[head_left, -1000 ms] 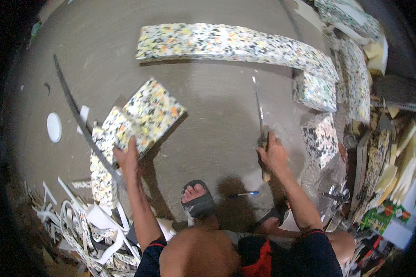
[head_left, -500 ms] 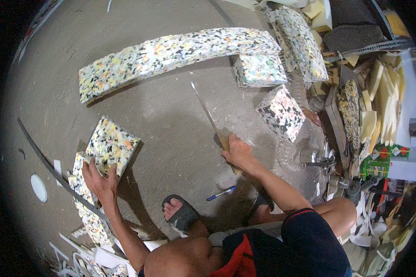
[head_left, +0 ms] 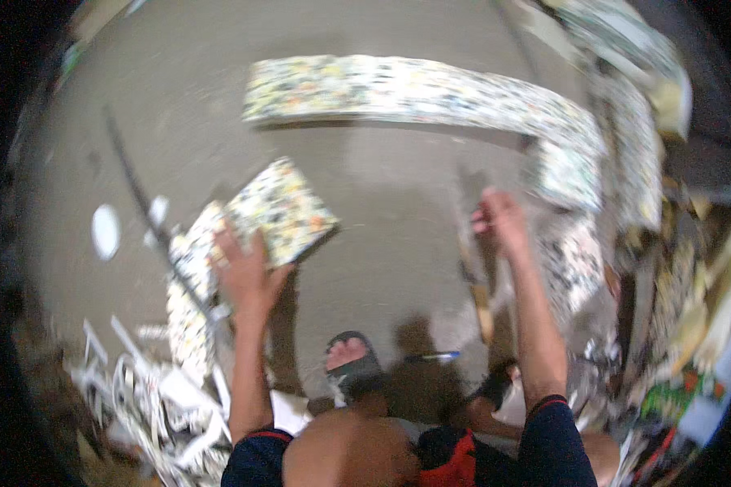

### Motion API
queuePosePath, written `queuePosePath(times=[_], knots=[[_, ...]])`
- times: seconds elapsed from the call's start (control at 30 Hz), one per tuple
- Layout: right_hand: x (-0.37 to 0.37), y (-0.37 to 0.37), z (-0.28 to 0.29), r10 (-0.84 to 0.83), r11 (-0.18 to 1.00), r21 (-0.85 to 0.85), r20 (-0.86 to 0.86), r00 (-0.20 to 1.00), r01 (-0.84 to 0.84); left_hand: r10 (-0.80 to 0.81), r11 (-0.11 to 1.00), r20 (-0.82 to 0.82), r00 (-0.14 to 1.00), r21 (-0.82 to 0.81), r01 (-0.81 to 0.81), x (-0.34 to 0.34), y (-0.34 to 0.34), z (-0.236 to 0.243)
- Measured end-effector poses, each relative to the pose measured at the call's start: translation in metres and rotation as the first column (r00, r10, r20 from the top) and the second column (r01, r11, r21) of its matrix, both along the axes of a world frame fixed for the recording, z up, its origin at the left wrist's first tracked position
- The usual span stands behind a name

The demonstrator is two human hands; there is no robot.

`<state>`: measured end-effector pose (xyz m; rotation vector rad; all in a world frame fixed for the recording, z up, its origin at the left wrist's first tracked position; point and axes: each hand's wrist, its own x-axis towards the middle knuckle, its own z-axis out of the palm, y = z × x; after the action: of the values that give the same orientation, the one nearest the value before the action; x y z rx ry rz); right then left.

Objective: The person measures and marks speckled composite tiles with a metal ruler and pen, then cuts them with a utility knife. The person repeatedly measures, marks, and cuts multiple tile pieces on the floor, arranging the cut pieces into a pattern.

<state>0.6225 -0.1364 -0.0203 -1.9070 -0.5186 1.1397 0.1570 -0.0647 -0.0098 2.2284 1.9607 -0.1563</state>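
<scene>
Foam block (head_left: pixel 288 207) under left hand (head_left: pixel 248 276); knife (head_left: pixel 482 312) near right hand (head_left: pixel 502 221), apart.

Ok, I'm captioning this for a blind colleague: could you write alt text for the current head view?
Blurred view looking down: a person's left hand is spread at a speckled foam block, while the right hand is above the floor near a tan-handled knife. A long foam piece lies beyond.

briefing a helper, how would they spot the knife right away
On the grey floor, look just left of the bare right forearm. The slim straight knife shows there, its tan handle setting it apart from the nearby blue-and-white pen.
</scene>
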Motion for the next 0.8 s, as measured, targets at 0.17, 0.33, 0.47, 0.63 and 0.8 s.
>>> queuePosePath(times=[0.17,0.33,0.47,0.63,0.8], knots=[[0.03,0.153,-0.02,-0.287,0.924,0.146,-0.339,0.896,0.352,0.004,0.999,0.009,1.0,-0.031,-0.004,0.0,-0.002,0.007],[0.052,0.211,-0.035,-0.499,0.827,0.013,-0.442,0.745,0.562,0.117,0.975,0.421,0.9,0.124,-0.184,-0.02,-0.005,0.004],[0.053,0.216,-0.035,-0.45,0.785,0.097,-0.59,0.671,0.611,0.358,0.818,0.568,0.741,0.193,-0.542,-0.034,-0.001,-0.007],[0.033,0.221,0.014,-0.319,0.711,0.359,-0.601,0.733,0.604,0.553,0.746,0.612,0.565,-0.061,-0.663,-0.037,0.008,-0.007],[0.024,0.255,0.063,-0.15,0.694,0.52,-0.571,0.807,0.498,0.561,0.747,0.634,0.532,-0.11,-0.655,-0.04,0.015,-0.005]])
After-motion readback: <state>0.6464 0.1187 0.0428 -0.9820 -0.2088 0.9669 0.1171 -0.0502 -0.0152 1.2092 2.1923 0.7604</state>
